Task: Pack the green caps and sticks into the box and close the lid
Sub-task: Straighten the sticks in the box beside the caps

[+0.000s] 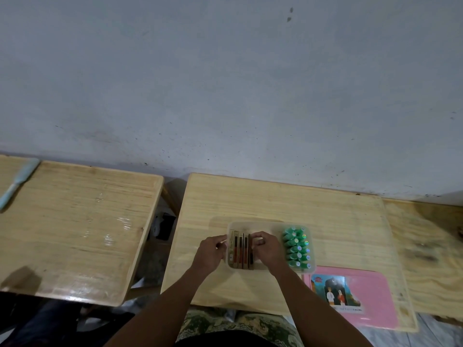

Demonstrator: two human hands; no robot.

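- both forearms (172, 296) reach over the wooden table (275, 196).
- pink lid (375, 296) lies flat just beside the box's near right corner, not yet on.
- left hand (213, 251) grips the clear box (250, 222) at its left wall; right hand (268, 251) curls against the sticks (240, 249), standing on edge inside.
- green caps (297, 246) fill the box's right end.
- packing looks nearly done; next, release and fetch the lid.

In box (269, 224): sticks (241, 249) left, caps (297, 249) right; lid (373, 294) nearer, right.
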